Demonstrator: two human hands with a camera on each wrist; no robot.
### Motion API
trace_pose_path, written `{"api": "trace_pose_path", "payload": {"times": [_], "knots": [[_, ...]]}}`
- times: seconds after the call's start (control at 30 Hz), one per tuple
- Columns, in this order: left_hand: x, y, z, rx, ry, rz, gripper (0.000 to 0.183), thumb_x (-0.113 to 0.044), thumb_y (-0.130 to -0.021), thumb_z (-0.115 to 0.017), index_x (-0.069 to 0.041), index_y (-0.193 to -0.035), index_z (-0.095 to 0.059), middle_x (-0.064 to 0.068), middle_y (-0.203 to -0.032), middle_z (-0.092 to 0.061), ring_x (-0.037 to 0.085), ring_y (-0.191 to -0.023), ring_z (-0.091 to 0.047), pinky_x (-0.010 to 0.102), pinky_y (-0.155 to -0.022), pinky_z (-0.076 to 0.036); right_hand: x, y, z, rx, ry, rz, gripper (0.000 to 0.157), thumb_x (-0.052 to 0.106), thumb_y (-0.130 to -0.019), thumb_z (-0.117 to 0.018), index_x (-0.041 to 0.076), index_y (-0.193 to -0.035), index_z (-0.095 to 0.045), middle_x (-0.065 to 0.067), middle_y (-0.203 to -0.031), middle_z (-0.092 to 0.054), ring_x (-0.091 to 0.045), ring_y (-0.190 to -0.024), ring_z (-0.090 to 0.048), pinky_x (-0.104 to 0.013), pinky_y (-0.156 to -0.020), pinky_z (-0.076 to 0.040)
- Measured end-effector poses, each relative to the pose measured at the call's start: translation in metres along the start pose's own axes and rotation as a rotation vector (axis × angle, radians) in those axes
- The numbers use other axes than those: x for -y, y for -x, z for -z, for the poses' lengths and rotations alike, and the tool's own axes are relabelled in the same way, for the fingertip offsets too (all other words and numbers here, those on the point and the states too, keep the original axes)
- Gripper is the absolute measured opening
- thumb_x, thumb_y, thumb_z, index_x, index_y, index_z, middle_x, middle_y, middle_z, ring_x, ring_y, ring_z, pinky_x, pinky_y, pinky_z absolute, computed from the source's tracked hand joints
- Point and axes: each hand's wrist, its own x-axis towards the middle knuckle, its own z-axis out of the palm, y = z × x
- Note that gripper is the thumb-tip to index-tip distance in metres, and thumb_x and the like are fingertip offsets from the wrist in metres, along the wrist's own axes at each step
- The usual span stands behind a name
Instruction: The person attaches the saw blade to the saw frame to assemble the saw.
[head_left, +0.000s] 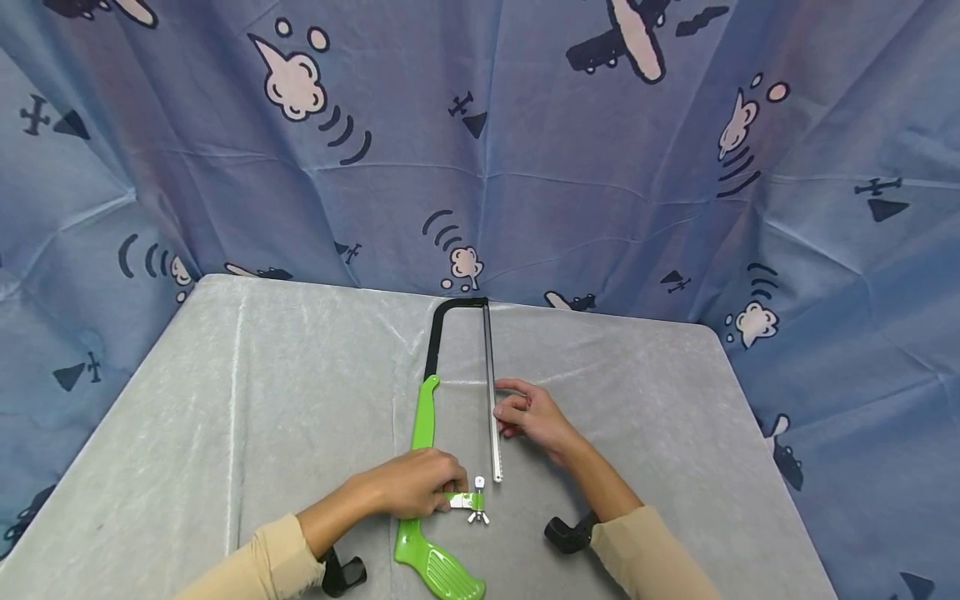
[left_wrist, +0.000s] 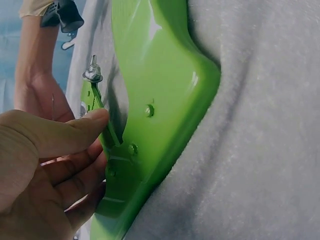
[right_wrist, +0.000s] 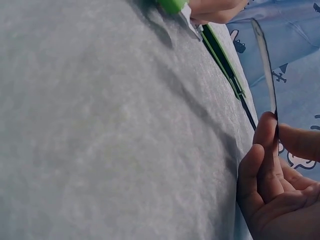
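A hacksaw with a green handle (head_left: 423,417) and a black front frame (head_left: 434,342) lies on the table. Its thin blade (head_left: 490,350) meets the frame at the far corner; the blade's near end is loose, just above the wing nut (head_left: 478,517). My left hand (head_left: 420,483) reaches over the handle and pinches the short green arm that carries the wing nut. In the left wrist view, thumb and fingers grip that arm (left_wrist: 100,107). My right hand (head_left: 536,421) pinches the blade about halfway along. The right wrist view shows the blade (right_wrist: 265,60) rising from between thumb and fingers.
A grey cloth covers the table (head_left: 315,358). Behind it and at both sides hangs a blue patterned curtain (head_left: 390,200). Black wrist mounts (head_left: 572,533) sit below both forearms.
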Motion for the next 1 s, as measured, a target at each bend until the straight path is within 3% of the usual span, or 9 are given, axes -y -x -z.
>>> {"api": "trace_pose_path", "payload": {"times": [1.0], "knots": [[0.0049,0.0017,-0.0034,-0.001,-0.032,-0.046,0.018,-0.004,-0.079,-0.077,-0.015,-0.087,-0.064,-0.011,-0.079,-0.054,0.001,-0.074,-0.049,0.020,-0.071,-0.044,-0.0024,-0.0040,-0.0084,-0.019,0.017,-0.027,0.052,-0.001,-0.092,-0.063,-0.009,-0.139,-0.043,-0.002,-0.077,-0.067,-0.013,-0.064,-0.064,-0.025,-0.060,-0.053]]}}
